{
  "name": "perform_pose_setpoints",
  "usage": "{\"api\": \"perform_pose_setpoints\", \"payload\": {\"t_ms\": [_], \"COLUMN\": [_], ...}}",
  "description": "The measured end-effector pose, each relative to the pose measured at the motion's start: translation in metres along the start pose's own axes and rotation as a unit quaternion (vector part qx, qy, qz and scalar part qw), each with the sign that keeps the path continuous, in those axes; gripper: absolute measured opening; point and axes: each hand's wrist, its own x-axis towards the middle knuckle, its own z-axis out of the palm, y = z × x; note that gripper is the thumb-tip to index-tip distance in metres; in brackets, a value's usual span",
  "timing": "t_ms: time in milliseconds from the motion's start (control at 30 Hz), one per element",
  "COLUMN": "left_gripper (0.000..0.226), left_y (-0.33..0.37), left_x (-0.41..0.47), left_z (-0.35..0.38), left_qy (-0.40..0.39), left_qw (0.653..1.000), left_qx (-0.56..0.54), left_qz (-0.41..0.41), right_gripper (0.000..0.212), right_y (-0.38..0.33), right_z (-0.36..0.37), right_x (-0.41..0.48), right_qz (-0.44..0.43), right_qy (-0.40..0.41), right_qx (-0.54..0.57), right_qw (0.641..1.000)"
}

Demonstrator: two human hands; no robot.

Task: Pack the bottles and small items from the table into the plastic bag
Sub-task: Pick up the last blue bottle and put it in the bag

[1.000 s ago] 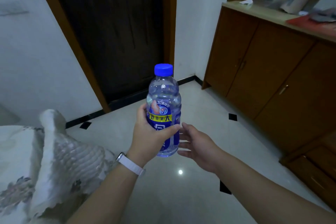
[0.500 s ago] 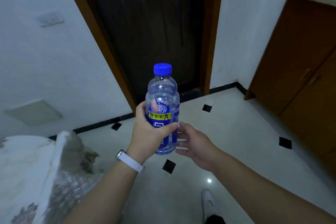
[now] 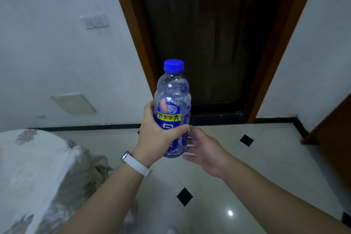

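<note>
Bottle (image 3: 172, 91), blue-capped and upright, is gripped at its label by the left hand (image 3: 155, 138); the right hand (image 3: 205, 146), fingers relaxed and empty, sits just beside its base.

L hand (image 3: 155, 137) covers pt of bottle (image 3: 171, 97) label; cabinet (image 3: 336, 135) cut off.
</note>
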Motion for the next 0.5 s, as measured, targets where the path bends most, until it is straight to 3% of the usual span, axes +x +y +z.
{"api": "perform_pose_setpoints", "payload": {"t_ms": [500], "left_gripper": [0.083], "left_y": [-0.087], "left_x": [0.209], "left_z": [-0.104], "left_qy": [0.061], "left_qw": [0.994], "left_qx": [-0.088], "left_qz": [-0.032], "right_gripper": [0.044], "right_y": [-0.083], "right_z": [0.107], "right_x": [0.224], "right_qz": [0.044], "right_qy": [-0.017], "right_qx": [-0.082], "right_qw": [0.996]}}
